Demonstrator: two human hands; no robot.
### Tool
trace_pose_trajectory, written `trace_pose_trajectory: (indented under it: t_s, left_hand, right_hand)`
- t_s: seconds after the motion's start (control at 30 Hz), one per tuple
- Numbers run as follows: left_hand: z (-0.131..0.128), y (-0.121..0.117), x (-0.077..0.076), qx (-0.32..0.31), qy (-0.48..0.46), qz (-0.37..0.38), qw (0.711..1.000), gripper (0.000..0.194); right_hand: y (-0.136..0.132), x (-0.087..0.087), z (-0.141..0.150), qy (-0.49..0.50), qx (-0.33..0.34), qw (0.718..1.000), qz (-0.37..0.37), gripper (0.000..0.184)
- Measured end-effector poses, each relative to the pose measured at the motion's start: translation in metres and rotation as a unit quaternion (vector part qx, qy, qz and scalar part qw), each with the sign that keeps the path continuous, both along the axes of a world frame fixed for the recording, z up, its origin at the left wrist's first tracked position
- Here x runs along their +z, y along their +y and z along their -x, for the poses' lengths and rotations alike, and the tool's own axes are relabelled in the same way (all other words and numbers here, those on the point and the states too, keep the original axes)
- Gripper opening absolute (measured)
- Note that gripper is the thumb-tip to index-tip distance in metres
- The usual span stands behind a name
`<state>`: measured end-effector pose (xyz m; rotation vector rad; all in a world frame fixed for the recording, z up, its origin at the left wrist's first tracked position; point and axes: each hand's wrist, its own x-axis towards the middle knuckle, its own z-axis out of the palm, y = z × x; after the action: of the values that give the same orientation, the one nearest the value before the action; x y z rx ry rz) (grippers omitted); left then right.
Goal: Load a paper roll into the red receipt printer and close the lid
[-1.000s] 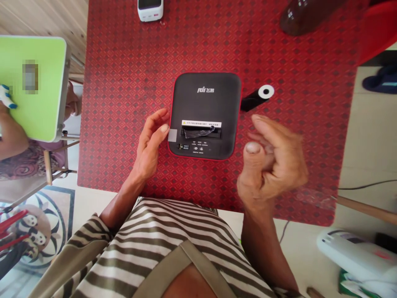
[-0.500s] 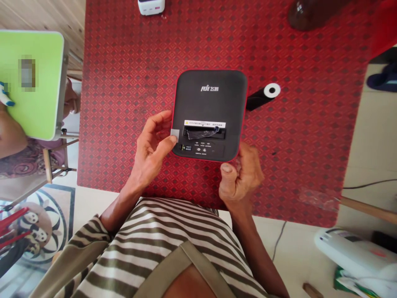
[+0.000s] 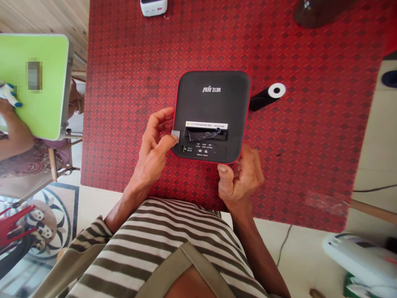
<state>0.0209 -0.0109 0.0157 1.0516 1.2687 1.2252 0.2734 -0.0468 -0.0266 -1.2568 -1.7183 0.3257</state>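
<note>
A black receipt printer [image 3: 212, 105] with a red rim and a FEIE logo is in the middle of the head view. Clear film [image 3: 203, 134] lies across its paper slot, below a white warning label [image 3: 206, 125]. My left hand [image 3: 156, 142] grips the left edge, its thumb on a small grey tab [image 3: 176, 134]. At the near right corner my right hand [image 3: 242, 176] is closed on the printer, its thumb at the front edge and the other fingers partly hidden under it. To the right, a black-wrapped paper roll [image 3: 266, 96] with a white end lies partly behind the printer.
The red patterned table [image 3: 133, 58] carries a white device [image 3: 154, 7] at the far edge and a dark bottle [image 3: 313, 14] at far right. On the left stands a green table [image 3: 37, 111] with another person's arm [image 3: 15, 138]. A white appliance [image 3: 353, 256] is at lower right.
My right hand has come left from beside the paper roll and closed on the printer's near right corner. My left thumb has shifted onto the grey tab.
</note>
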Motion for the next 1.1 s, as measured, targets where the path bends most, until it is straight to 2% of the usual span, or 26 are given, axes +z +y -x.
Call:
trace_pose_trajectory:
  t_s: [0.2,0.5,0.6,0.73,0.77,0.87,0.97,1.1]
  left_hand:
    - [-0.002,0.003,0.000,0.010,-0.038,0.015,0.999,0.056]
    - [-0.007,0.003,-0.009,0.024,-0.037,0.007,0.999,0.055]
    - [-0.002,0.004,-0.015,0.014,-0.036,-0.011,0.999,0.055]
    - [0.007,0.007,-0.024,-0.007,-0.011,-0.046,0.999,0.062]
    - [0.008,0.008,-0.026,-0.010,-0.006,-0.052,0.999,0.065]
    - [0.007,0.009,-0.030,-0.008,0.005,-0.077,0.997,0.073]
    - [0.001,0.006,-0.031,-0.002,0.017,-0.099,0.995,0.073]
    - [-0.007,0.000,-0.030,0.001,0.035,-0.114,0.993,0.073]
  right_hand:
    - [0.000,-0.003,0.004,0.012,-0.015,1.000,-0.007,0.050]
    - [0.003,-0.005,0.006,0.009,-0.021,0.999,-0.022,0.051]
    - [0.008,0.010,-0.002,0.011,-0.007,0.999,-0.031,0.050]
    - [0.029,0.048,-0.011,0.002,-0.024,0.999,-0.043,0.032]
    - [0.038,0.058,-0.011,-0.007,-0.010,0.999,-0.035,0.029]
    - [0.070,0.081,-0.005,-0.079,0.088,0.993,0.019,0.027]
    - [0.106,0.092,0.006,-0.202,0.155,0.964,0.082,0.027]
    - [0.139,0.093,0.020,-0.303,0.197,0.926,0.113,0.024]
